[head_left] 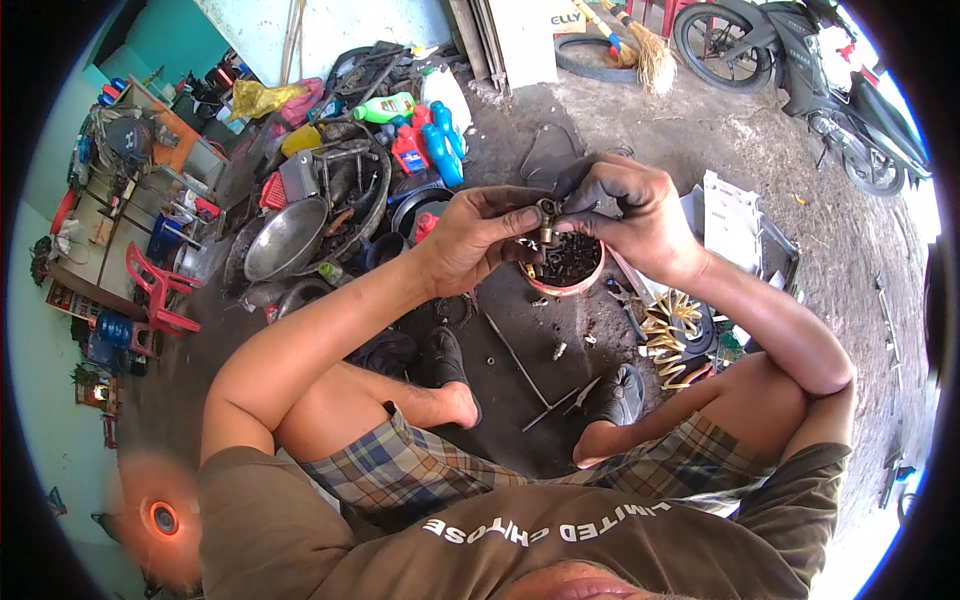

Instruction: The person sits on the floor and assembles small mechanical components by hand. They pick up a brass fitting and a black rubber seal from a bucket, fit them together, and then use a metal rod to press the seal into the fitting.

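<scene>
Small metal part (547, 228), pinched by left hand (470, 235) and right hand (648, 218), both nearly closed, could drop into the bowl (580, 288) below if either blackened grip slips.

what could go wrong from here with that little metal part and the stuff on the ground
The small metal part, held in the blackened fingers of the left hand and right hand, could slip and perhaps get lost among the dark pieces in the bowl below.

The T-handled tool lies between the left shoe and right shoe, so a shifting foot might catch it.
</scene>
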Demonstrator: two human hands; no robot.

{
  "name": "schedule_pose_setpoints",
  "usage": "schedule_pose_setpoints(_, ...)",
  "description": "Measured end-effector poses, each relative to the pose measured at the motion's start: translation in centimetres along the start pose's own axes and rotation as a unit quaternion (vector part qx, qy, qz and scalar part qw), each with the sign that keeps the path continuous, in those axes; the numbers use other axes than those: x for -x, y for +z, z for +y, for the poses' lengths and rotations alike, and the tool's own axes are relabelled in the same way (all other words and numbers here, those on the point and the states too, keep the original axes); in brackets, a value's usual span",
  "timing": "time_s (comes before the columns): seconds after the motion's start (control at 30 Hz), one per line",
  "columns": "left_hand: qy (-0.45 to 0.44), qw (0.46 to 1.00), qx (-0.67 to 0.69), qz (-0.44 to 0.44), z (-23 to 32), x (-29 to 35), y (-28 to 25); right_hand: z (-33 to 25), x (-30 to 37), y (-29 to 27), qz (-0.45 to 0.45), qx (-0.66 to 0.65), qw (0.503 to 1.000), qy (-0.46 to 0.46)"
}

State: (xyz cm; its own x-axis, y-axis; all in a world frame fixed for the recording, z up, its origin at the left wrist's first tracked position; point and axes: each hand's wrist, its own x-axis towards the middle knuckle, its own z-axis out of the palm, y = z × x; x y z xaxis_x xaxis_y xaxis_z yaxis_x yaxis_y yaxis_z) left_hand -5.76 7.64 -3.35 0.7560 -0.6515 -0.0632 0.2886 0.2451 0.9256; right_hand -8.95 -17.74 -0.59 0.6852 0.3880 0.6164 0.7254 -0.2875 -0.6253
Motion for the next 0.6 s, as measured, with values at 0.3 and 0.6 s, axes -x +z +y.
schedule_pose_setpoints(0.3,-0.002,1.000,-0.006,0.008,0.06,0.06,-0.15,0.21,-0.11,0.40,-0.003,-0.003,1.000,-0.021)
schedule_pose_setpoints(0.6,0.013,0.999,-0.040,0.008,0.83,0.41,0.15,-0.25,-0.17,0.23,0.014,0.072,0.994,-0.080)
